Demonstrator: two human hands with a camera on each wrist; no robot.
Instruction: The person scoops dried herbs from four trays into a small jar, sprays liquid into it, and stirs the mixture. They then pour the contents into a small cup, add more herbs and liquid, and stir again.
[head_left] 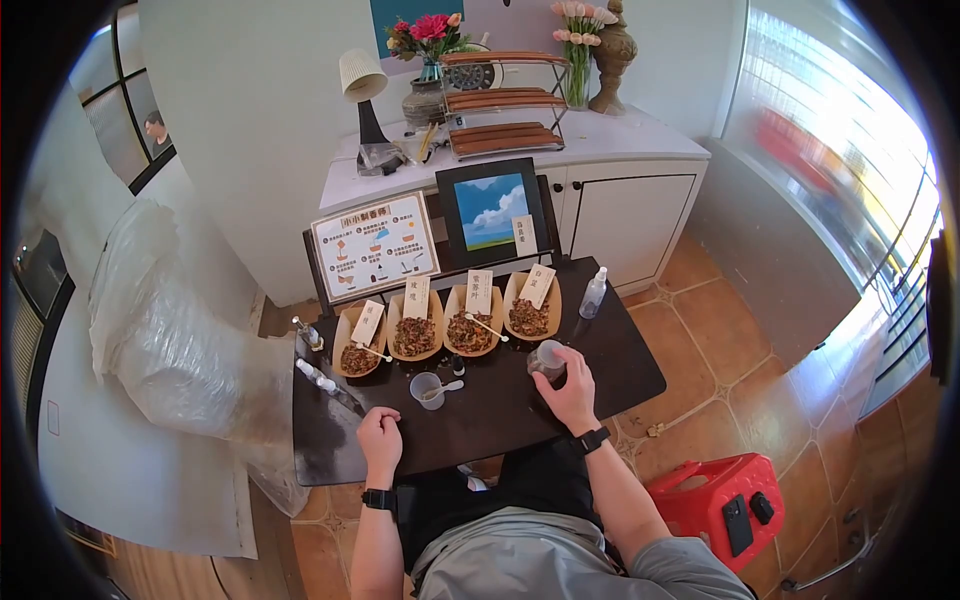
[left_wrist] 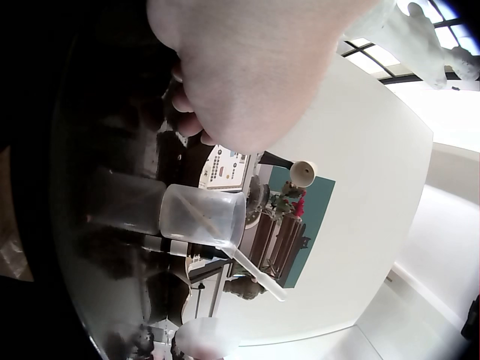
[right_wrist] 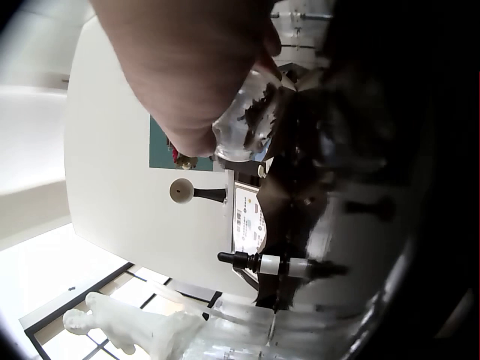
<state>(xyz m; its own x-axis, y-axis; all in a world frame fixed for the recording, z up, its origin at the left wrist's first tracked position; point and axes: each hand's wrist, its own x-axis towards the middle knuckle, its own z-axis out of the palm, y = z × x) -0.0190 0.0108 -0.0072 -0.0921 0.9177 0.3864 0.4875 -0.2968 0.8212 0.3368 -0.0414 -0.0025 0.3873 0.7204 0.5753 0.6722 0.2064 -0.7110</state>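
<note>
In the head view my right hand (head_left: 572, 392) grips a clear plastic cup (head_left: 546, 358) at the right of the dark table, fingers and thumb around it. Dark dried bits show through the wall of that cup (right_wrist: 251, 120) in the right wrist view. My left hand (head_left: 380, 440) rests at the table's front edge with loosely curled fingers and nothing visible in it. Ahead of it stands a second clear cup (head_left: 426, 392) with a white plastic spoon (left_wrist: 259, 276) leaning out over its rim. A small dropper bottle (right_wrist: 270, 263) stands between the two cups.
Paper trays (head_left: 415, 325) of dried, chopped plant matter with label cards line the table's back, two with small white spoons. A spray bottle (head_left: 593, 293) stands at right, small bottles (head_left: 316, 376) at left. Behind are an instruction board (head_left: 376, 247) and framed picture (head_left: 490, 205).
</note>
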